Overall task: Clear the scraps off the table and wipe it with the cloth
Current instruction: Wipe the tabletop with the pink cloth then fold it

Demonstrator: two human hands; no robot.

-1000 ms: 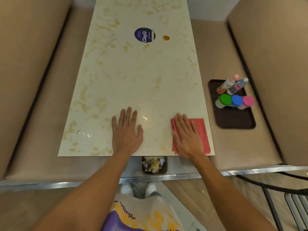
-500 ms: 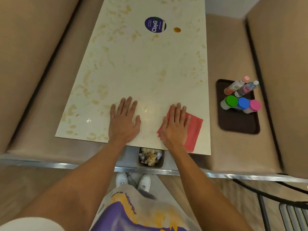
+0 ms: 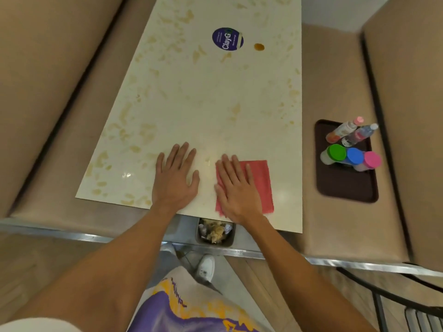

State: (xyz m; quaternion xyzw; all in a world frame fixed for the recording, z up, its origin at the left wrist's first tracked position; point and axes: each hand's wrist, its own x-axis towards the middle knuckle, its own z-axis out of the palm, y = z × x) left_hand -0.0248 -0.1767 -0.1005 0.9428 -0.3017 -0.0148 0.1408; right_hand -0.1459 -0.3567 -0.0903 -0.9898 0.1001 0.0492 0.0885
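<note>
The left hand lies flat on the worktop near its front edge, fingers straight and a little spread, holding nothing. Just beside it, the right hand presses flat on the red cloth, fingers straight, covering the cloth's left part. The cloth lies spread on the worktop close to the front edge, right of centre.

The pale worktop carries yellowish smears over much of its surface. Far back sit a round blue sticker and, just right of it, a small brown spot.

Below the front edge, between the forearms, a dark bin holds crumpled scraps.

To the right, on the bench seat, a dark tray holds two bottles lying side by side and three jars with green, blue and pink lids.
</note>
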